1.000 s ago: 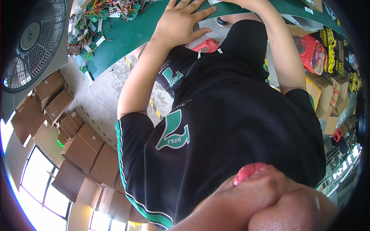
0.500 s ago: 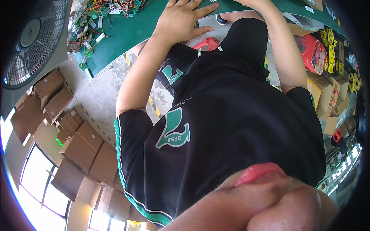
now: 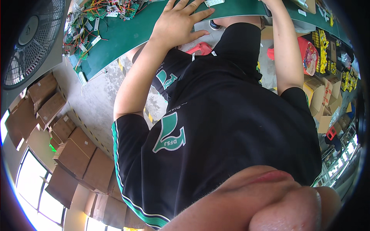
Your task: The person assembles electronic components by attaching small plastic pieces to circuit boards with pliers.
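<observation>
My left hand [image 3: 178, 22] lies flat on the green tabletop [image 3: 119, 40] near its front edge, fingers spread and thumb apart. Just right of its fingertips is a small white piece [image 3: 214, 2], partly cut off by the upper rim. At the top of the picture, my right hand [image 3: 271, 4] shows only in part, its fingers mostly out of frame. A narrow dark thing [image 3: 266, 10], like a handle, pokes out beneath it over the table edge; its kind cannot be made out. To the left of my left hand lies a tangled heap of small circuit boards with wires [image 3: 111, 9].
A fan [image 3: 29, 34] stands at the far left. Cardboard boxes [image 3: 75, 152] are stacked along the left wall. On the right are a red container [image 3: 308, 57], yellow parts [image 3: 323, 50] and opened cartons [image 3: 322, 98]. A red stool [image 3: 199, 49] is partly visible below the table.
My right hand has moved right, away from the white piece, and the dark thing now shows under it. My left hand stays spread on the table. The whole view has shifted slightly.
</observation>
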Demonstrator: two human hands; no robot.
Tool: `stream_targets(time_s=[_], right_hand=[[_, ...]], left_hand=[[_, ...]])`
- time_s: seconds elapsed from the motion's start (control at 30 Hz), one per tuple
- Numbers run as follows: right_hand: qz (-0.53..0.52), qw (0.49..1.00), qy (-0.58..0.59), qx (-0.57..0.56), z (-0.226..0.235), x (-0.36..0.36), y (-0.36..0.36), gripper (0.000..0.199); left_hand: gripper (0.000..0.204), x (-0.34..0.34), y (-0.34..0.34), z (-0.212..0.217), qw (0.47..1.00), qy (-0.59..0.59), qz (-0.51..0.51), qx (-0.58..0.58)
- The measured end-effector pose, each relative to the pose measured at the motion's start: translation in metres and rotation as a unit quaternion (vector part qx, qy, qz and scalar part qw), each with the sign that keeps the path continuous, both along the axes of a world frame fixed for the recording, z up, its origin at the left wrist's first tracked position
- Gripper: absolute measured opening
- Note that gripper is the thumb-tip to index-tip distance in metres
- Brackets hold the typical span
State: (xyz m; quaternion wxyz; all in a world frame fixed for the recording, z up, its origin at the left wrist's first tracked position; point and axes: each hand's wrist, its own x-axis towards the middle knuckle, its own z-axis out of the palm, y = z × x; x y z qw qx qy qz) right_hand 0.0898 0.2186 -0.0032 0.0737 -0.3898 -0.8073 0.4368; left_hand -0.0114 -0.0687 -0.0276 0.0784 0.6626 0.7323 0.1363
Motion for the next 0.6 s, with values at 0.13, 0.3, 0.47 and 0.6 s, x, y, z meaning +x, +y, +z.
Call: stream_targets(time_s=[0.13,0.3,0.47,0.6], right_hand=[[0.156,0.976,0.014,0.152,-0.005,-0.007,-0.011,0.025],[0.271,0.936,-0.107,0.197,0.006,-0.031,-0.020,0.035],[0.285,0.917,-0.169,0.221,0.003,-0.033,-0.011,0.035],[0.290,0.922,-0.155,0.204,0.001,-0.026,-0.017,0.036]], left_hand=[[0.068,-0.001,0.000,0.001,1.000,-0.009,-0.003,-0.017],[0.068,-0.002,-0.003,-0.007,1.000,0.017,0.000,-0.009],[0.067,-0.001,-0.002,0.008,0.999,-0.011,-0.002,-0.043],[0.066,-0.003,-0.003,-0.006,1.000,-0.002,0.002,0.003]])
